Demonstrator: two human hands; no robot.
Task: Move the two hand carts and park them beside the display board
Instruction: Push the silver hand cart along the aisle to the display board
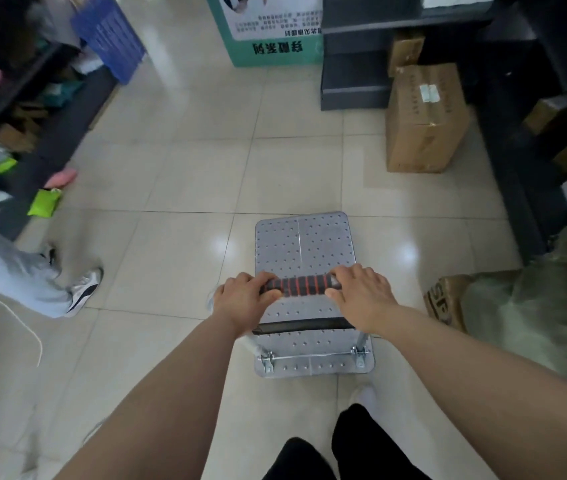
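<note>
A silver hand cart (304,244) with a studded metal deck stands on the tiled floor right in front of me. Its handle (297,284) has a black grip with red rings. My left hand (245,299) is closed around the handle's left end and my right hand (361,294) around its right end. The green and white display board (271,32) with printed text stands on the floor at the top centre, well beyond the cart. Only one cart is in view.
Dark shelving (354,64) and cardboard boxes (425,116) line the right side. A shelf with packets (22,133) and a blue crate (109,32) run along the left. Another person's legs (33,282) stand at the left. A taped box and a bundle (531,306) lie at my right.
</note>
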